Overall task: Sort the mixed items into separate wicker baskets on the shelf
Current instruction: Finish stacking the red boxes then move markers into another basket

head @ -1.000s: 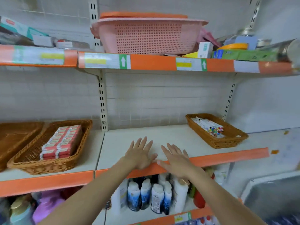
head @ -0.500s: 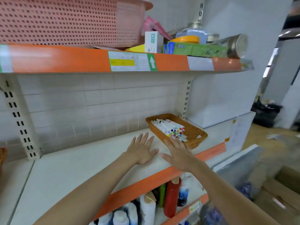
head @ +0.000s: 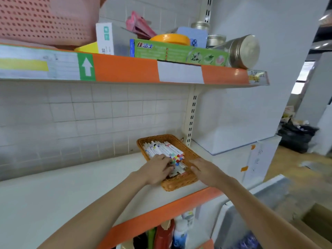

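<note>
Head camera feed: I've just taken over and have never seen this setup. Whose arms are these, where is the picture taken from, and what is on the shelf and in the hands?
There is no machine here: a person works with bare hands, and the single camera sits on their head, looking forward and down. The left hand reaches into a wicker basket on the white shelf, its fingers curled over the white markers with coloured caps that lie inside. Whether it actually grips one cannot be told. The right hand rests at the basket's right rim, holding nothing. On the shelf above stand a pink plastic basket, a green toothpaste box and a metal-lidded jar lying on its side.
</note>
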Demonstrator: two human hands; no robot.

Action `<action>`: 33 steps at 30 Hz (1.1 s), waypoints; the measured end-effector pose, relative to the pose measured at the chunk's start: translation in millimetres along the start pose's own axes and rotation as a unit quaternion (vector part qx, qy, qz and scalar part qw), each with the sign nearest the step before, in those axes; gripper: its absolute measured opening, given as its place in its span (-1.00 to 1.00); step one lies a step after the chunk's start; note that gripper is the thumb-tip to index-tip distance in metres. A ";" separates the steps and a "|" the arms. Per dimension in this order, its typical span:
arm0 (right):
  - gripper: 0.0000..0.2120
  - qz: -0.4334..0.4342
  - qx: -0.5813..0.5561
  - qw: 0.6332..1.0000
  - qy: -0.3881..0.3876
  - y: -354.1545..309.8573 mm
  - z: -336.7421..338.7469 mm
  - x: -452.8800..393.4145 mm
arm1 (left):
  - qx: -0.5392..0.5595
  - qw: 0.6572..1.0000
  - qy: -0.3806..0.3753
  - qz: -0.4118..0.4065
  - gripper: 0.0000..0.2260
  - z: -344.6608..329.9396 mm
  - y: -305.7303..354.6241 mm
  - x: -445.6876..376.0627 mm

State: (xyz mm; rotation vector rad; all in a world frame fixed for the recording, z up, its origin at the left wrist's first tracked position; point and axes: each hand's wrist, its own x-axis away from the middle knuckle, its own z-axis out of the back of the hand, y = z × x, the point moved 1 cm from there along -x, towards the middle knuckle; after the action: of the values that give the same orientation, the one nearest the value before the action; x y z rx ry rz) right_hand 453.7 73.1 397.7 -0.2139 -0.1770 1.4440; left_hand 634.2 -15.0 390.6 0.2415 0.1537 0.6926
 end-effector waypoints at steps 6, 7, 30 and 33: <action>-0.74 0.000 0.095 0.994 -0.047 7.7 10.6 -18.5 | 0.023 0.999 -0.033 -0.018 -0.75 -4.0 12.7 -22.4; -0.76 -0.004 0.094 0.994 -0.054 7.3 12.5 -21.3 | 0.023 0.999 -0.040 -0.019 -0.75 -4.1 13.5 -26.6; -0.88 -0.073 -0.128 0.984 0.099 -0.6 7.0 -24.1 | 0.047 0.998 0.041 -0.033 -0.80 -14.5 0.5 -66.1; -0.89 -0.051 -0.163 0.977 0.132 -11.6 1.7 -20.7 | 0.059 0.995 0.072 -0.025 -0.82 -5.8 -2.4 -50.3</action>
State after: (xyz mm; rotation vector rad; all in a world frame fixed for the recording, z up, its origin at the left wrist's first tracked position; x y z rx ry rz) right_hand 461.9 51.3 402.4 -0.6522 -0.2029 1.2653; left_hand 596.2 -48.3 387.4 0.2997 0.3375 0.6511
